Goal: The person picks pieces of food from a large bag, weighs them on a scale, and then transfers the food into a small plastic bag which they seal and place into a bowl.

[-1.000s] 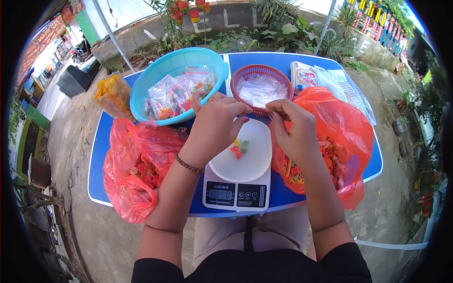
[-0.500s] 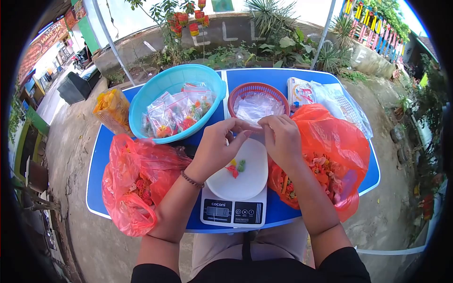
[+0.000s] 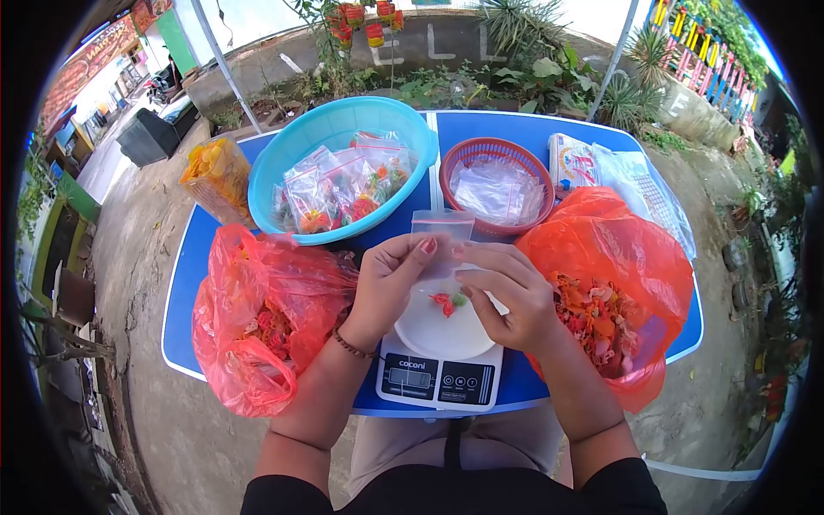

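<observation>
A small clear zip bag (image 3: 442, 221) with a pinkish strip near its top is pinched between the thumb and fingers of my left hand (image 3: 388, 279). My right hand (image 3: 511, 296) is beside it, its fingertips at the bag's right edge and its thumb apart from the fingers. Below both hands, a white tray (image 3: 438, 341) sits on a kitchen scale (image 3: 439, 378). On the tray lie red flower pieces (image 3: 446, 303) and a small green piece, partly hidden by my right hand.
A turquoise basin (image 3: 412, 129) holds filled zip bags; a red basket (image 3: 493, 148) holds flat clear bags. Red plastic bags of dried flowers stand left (image 3: 249, 343) and right (image 3: 609, 232). A container of yellow pieces (image 3: 215, 176) and plastic packs (image 3: 573, 163) line the blue table (image 3: 184, 300).
The zip bag now shows upright in my left hand. My right thumb has spread away from its fingers. The whole view has shifted slightly.
</observation>
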Tool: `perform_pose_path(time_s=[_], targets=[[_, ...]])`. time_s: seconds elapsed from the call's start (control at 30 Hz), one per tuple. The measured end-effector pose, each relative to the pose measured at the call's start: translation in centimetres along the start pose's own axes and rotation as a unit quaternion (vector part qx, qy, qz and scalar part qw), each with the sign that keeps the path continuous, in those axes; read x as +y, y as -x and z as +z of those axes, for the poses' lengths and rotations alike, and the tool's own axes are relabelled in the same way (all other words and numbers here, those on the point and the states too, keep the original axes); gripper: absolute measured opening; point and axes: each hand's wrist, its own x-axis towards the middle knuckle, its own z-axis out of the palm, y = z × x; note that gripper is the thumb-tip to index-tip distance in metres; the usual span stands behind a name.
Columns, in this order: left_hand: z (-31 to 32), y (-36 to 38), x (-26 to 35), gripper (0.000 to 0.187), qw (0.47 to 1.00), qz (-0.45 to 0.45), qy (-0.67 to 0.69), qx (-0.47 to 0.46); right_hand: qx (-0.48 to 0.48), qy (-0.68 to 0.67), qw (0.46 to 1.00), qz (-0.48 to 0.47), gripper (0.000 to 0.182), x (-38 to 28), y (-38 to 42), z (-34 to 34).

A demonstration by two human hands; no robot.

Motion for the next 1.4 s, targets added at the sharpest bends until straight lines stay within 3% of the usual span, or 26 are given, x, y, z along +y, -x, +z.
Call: perform_pose_path(time_s=[0.13,0.23,0.43,0.73,0.83,1.03,1.4], targets=[[0.1,0.7,-1.0,0.017,0.978,0.111,-0.172,0.034,0.068,0.063,0.996,0.016,0.030,0.0,0.7,0.0],[0.5,1.1,0.1,0.012,0.920,0.195,-0.339,0.027,0.096,0.087,0.990,0.059,0.033,-0.8,0.7,0.5],[0.1,0.9,-0.1,0.023,0.817,0.354,-0.454,0.037,0.090,0.072,0.992,0.047,0.035,-0.4,1.3,0.7],[1.2,0.9,0.9,0.037,0.784,0.371,-0.496,0.022,0.071,0.107,0.991,0.036,0.023,-0.5,1.4,0.6],[0.7,0.9,0.1,0.041,0.735,0.407,-0.542,-0.008,0.060,0.109,0.992,0.013,0.024,-0.5,1.6,0.8],[0.6,1.2,0.1,0.028,0.740,0.423,-0.521,0.038,0.110,0.089,0.990,0.002,0.027,-0.9,1.3,1.2],[0.7,1.5,0.2,0.022,0.731,0.437,-0.521,0.062,0.042,0.052,0.998,0.013,0.030,-1.0,1.6,1.2]])
